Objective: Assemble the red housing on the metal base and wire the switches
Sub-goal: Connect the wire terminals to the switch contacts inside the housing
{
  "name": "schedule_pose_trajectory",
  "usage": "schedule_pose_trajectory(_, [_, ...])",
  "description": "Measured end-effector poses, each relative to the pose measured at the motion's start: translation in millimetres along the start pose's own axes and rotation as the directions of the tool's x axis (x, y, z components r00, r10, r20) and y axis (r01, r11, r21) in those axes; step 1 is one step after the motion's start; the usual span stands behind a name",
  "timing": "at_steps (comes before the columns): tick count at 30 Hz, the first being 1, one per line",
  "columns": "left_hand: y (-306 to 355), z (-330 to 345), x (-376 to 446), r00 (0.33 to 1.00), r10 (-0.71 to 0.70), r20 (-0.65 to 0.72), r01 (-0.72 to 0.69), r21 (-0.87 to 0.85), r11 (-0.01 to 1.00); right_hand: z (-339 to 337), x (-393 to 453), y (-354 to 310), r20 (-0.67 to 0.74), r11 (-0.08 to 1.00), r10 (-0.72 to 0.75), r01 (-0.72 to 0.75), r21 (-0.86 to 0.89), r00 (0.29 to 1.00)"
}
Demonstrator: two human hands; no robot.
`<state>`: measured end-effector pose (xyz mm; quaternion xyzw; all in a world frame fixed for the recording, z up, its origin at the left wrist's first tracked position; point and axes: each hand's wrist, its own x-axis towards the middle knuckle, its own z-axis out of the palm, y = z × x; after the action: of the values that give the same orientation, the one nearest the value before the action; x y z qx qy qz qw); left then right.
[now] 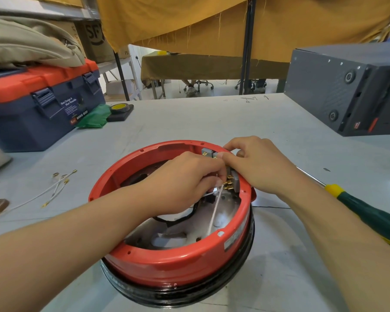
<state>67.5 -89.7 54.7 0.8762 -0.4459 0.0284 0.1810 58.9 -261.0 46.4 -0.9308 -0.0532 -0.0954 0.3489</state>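
housing: red housing (pixel 167 264) seated on metal base (pixel 180 239), centre table
left hand (pixel 185 176): pinching white wire (pixel 214 212)
switch (pixel 233 180): 3 o'clock of my pinch, just beside
wire axis: 6-to-12
right hand (pixel 254 163): steadying rim, grasp unclear
nearer: left

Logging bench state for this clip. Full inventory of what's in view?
red housing: 1, red, centre of table, on a black-rimmed base
switches: grey blocks with brass terminals, count unclear, inside the housing's right wall
white wire: 1, inside the housing, upper end at the left hand's fingertips
black cable: 1, inside the housing
loose wires: several, white with brass lugs, table left
screwdriver: 1, green and yellow handle, table right
toolbox: 1, blue with orange lid, far left
tape roll: 1, black and yellow, beside the toolbox
green bag: 1, by the toolbox
grey case: 1, dark grey, far right
table: 1, light grey
left hand: pinching the white wire
right hand: on the housing rim at the switches
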Motion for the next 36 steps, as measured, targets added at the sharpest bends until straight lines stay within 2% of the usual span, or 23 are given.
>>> schedule_pose_trajectory(10, [0.5,0.1,1.0,0.999,-0.034,-0.002,0.034,-0.022,0.999,-0.8,0.7,1.2,0.013,1.000,-0.003,0.003,-0.007,1.000])
schedule_pose_trajectory(15, [0.4,-5.5,-0.2,0.993,-0.067,-0.101,0.051,-0.153,0.987,-2.1,1.0,1.9,0.014,1.000,-0.001,0.001,-0.009,1.000])
schedule_pose_trajectory(18, [-2.0,-5.4,-1.0,0.988,-0.072,-0.135,0.058,-0.104,0.993,-1.7,1.6,2.3,0.016,1.000,0.002,-0.002,-0.007,1.000])
schedule_pose_trajectory(24, [-0.3,-6.9,-0.8,0.996,-0.004,-0.093,0.001,-0.024,1.000,-2.1,2.2,3.4,0.022,1.000,-0.004,0.003,0.009,1.000])
schedule_pose_trajectory(36, [1.0,-6.2,1.6,0.996,-0.066,-0.062,0.060,-0.092,0.994,-1.7,2.7,5.1,0.016,1.000,-0.017,0.017,-0.003,1.000])
